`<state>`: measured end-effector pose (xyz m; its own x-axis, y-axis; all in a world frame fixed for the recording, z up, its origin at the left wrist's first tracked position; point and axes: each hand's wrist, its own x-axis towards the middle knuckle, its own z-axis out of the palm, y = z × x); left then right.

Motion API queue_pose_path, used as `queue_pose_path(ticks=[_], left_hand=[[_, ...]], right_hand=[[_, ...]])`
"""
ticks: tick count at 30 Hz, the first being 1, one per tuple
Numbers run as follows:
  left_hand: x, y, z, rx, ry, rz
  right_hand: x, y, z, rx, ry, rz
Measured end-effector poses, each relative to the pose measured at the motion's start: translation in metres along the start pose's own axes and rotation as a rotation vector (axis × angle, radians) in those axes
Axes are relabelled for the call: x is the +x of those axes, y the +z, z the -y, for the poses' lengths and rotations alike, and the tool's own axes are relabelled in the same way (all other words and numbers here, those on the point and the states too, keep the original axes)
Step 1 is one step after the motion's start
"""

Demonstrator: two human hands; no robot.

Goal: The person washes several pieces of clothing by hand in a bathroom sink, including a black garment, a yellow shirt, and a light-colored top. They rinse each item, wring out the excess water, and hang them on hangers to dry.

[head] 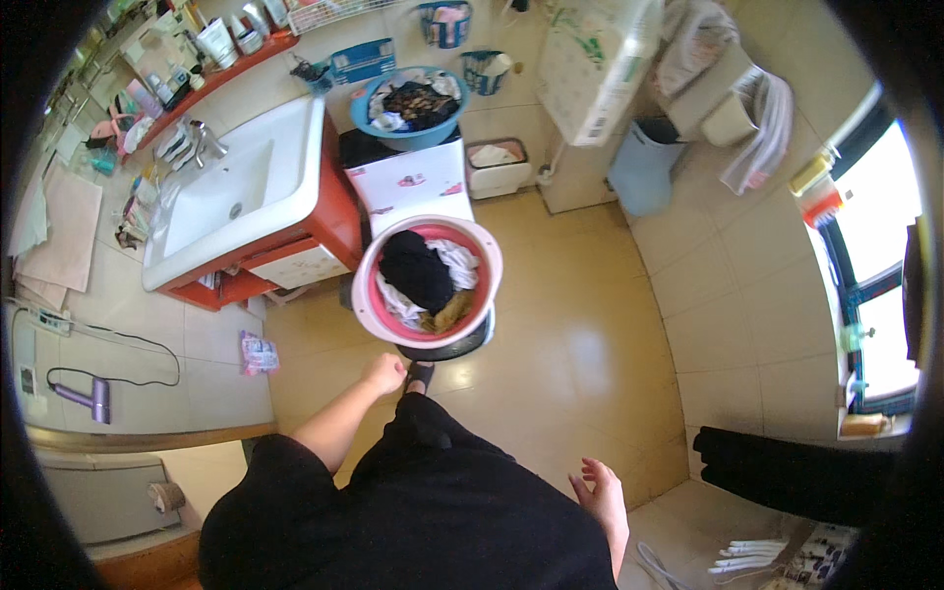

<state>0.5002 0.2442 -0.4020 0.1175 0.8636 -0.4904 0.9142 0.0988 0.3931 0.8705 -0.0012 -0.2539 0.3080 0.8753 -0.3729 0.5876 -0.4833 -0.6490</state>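
A pink and white plastic basin (493, 254) stands on a dark-edged stool or stand in front of me, holding black, white and brownish cloth items. Just below its near rim is my left hand (385, 374), loosely curled; whether anything is inside it cannot be told. My right hand (601, 490) hangs to the right of my body with its fingers apart and nothing in it. Behind the pink basin, a blue basin (424, 140) of dark and white clothes rests on a white cabinet or appliance (409, 177) with a dark top.
A white washbasin (243, 199) on a red cabinet stands at the left. Farther back are a small white bin (498, 177) and a grey-blue bin (645, 173). A purple hair dryer (99, 402) hangs on the left wall. White hangers (748, 553) lie at the lower right.
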Motion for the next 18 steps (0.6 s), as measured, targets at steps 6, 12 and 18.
queue_pose_path(ticks=[6, 12, 18], left_hand=[[0.084, -0.045, 0.102, -0.076, -0.097, 0.097], [0.187, -0.084, 0.102, -0.100, 0.023, 0.056], [0.227, -0.122, 0.054, -0.158, 0.140, -0.027]], right_hand=[[0.088, 0.079, 0.095, 0.035, 0.027, 0.046], [0.116, 0.128, 0.153, 0.113, 0.085, 0.169], [0.136, 0.119, 0.180, -0.045, 0.185, 0.126]])
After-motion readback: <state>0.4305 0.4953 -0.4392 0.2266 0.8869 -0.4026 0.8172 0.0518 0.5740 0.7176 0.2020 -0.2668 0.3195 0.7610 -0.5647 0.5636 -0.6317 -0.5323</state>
